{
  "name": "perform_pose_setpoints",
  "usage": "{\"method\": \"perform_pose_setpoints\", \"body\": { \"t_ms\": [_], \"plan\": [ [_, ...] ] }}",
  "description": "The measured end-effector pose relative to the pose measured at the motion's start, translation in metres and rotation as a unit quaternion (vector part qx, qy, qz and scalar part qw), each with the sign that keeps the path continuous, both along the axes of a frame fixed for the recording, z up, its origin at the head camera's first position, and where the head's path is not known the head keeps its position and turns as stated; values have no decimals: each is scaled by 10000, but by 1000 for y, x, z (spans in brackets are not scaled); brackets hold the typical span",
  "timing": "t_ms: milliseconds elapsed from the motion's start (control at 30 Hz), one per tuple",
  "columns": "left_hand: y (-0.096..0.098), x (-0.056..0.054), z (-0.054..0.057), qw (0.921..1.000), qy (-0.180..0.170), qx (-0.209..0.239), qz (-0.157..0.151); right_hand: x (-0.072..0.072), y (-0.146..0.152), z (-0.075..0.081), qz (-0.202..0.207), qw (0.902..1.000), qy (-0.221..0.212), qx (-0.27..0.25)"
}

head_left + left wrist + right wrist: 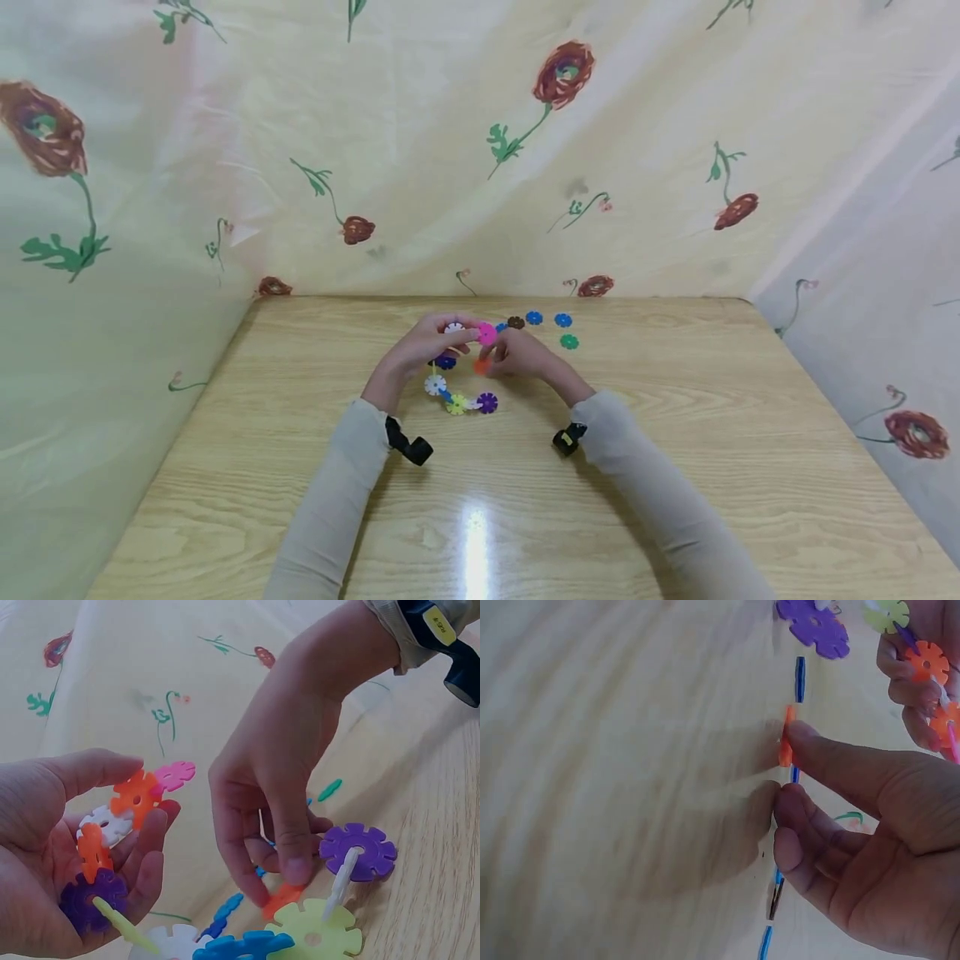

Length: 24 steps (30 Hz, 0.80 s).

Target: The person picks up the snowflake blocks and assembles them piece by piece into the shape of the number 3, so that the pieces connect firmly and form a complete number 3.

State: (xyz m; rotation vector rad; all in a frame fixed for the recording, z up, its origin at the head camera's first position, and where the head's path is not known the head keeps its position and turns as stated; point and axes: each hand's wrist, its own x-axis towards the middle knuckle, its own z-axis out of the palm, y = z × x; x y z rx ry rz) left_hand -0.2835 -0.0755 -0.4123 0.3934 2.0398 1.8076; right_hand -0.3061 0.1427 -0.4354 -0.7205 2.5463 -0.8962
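Observation:
My left hand (426,343) holds one end of a chain of slotted plastic flower discs. In the left wrist view its thumb and fingers pinch an orange disc (136,800) with a pink disc (175,776) joined to it. From there the chain runs through a white disc (106,825), a second orange disc and a dark purple disc (93,901), then curves to a yellow-green disc (319,934) and a purple disc (360,853) at its other end. My right hand (521,353) pinches a loose orange disc (786,736) between thumb and fingertips, low over the table.
Beyond the right hand lie loose discs: a brown disc (516,322), blue discs (534,317) and a green disc (569,342). They rest on a wooden table (712,467). A flowered curtain (450,150) hangs along its back and sides.

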Motion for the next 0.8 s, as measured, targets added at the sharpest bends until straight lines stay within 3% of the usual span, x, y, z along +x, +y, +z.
{"method": "perform_pose_setpoints", "body": {
  "t_ms": [133, 300, 400, 533, 800],
  "plan": [
    [0, -1, -3, 10000, 8, -64, -13, 2, 4, -3, -45, 9999, 126, 45],
    [0, -1, -5, 10000, -5, -73, 29, 4, 15, 3, -455, 9979, 249, -401],
    [1, 0, -4, 9999, -82, 16, 148, 5, 23, 11, -933, 9892, 480, -1020],
    [3, 0, -2, 9992, -169, 47, 369, 9, 30, 22, -1382, 9709, 703, -1828],
    [5, -1, -2, 9983, -185, 49, 559, 16, 30, 29, -1442, 9581, 869, -2317]
  ]
}}
